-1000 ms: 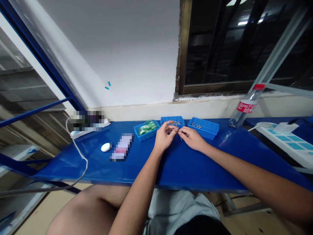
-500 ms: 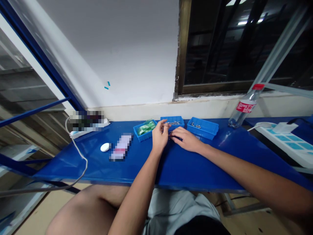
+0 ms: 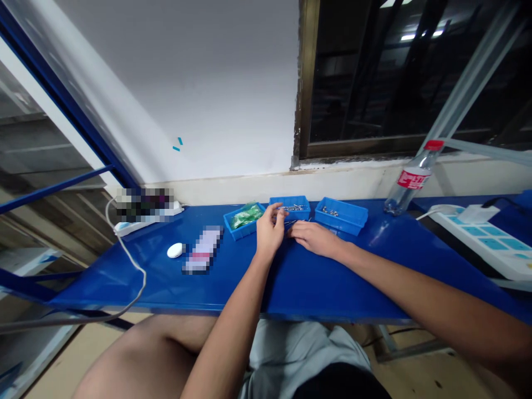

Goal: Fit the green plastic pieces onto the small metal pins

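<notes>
My left hand [image 3: 270, 228] rests on the blue table [image 3: 324, 277] just in front of the middle blue tray [image 3: 290, 203], fingers curled together around something small that I cannot make out. My right hand [image 3: 312, 237] lies beside it, fingertips pinched toward the left hand near some thin metal pieces. The middle tray holds small metal parts. To its left a blue tray [image 3: 244, 217] holds green pieces. To its right another blue tray [image 3: 341, 215] holds a few metal parts.
A plastic water bottle [image 3: 407, 182] with a red cap leans at the back right. A white power strip [image 3: 484, 241] lies at the far right. At the left are a white oval object [image 3: 175, 250], a white cable [image 3: 133, 260] and another power strip.
Both hands have shifted left and lower, from in front of the middle tray's right corner to its left front. The left hand's fingers have closed in more. The view has drifted slightly.
</notes>
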A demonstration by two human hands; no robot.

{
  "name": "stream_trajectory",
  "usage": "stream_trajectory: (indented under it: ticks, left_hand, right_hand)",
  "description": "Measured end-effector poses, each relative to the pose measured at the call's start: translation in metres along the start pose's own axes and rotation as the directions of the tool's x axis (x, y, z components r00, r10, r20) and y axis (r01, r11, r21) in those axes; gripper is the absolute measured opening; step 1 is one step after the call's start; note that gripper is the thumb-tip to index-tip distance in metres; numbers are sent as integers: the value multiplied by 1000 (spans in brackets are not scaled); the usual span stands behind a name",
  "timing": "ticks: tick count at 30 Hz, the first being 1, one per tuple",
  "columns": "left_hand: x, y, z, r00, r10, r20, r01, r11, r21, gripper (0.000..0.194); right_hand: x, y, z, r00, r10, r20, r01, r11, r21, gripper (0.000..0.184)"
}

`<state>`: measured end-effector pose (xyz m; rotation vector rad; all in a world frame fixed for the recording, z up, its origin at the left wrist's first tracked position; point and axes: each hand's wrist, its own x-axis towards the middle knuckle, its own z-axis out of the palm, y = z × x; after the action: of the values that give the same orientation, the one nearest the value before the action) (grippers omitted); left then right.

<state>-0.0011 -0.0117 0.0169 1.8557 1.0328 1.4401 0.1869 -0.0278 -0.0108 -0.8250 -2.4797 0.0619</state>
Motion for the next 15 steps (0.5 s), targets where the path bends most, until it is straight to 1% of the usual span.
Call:
stream_trajectory:
  ticks: [4,7,11,15]
  left_hand:
    - [0,0,0,1000,-14,14,14,1000,6,26]
    - [0,-3,1,999,-10,46,8,999,43,23]
    - [0,-9,2,991,46,123,-64,987,150,23]
    - [-2,-10,3,975,81,206,-129,964,234,25]
  right_hand:
    - [-1,0,0,998,55,-42,-57,997,-54,24]
    - [-2,0,0,986,93,-139,-98,995,-33,25]
    - [-4,2,-2,942,172,-290,-165,985,48,28]
    - [-7,4,-7,894,276,-353,-257,961,102,26]
